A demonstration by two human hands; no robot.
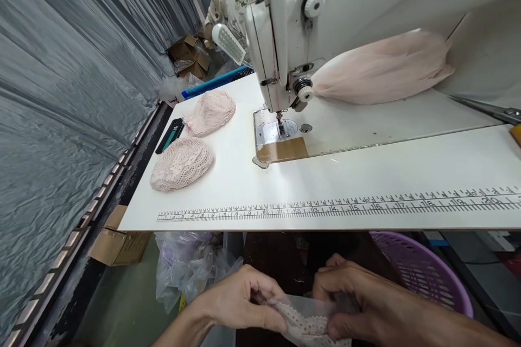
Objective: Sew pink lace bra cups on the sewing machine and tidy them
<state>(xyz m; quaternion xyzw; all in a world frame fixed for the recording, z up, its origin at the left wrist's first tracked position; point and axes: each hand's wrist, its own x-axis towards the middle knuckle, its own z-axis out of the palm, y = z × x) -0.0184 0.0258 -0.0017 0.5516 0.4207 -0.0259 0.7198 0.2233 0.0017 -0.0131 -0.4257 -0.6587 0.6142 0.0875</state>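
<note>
Pale lace (pixel 303 326) (scalloped-edged) spans left hand (pixel 244 299) and right hand (pixel 358 295), each pinching it; beyond both hands, the worktop (pixel 232 187).

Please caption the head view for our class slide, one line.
Left hand and right hand hold lacy fabric in front of a sewing machine.

The lace trim (pixel 301 324) is whitish pink with a dotted pattern; the nearer cup (pixel 182 165) is pale pink openwork (the farther cup (pixel 211 113) is similarly pink). The tabletop (pixel 232 184) is white with black ruler marks (pixel 325 210), the basket (pixel 443 271) purple, the curtain (pixel 73 65) silver-grey.
</note>
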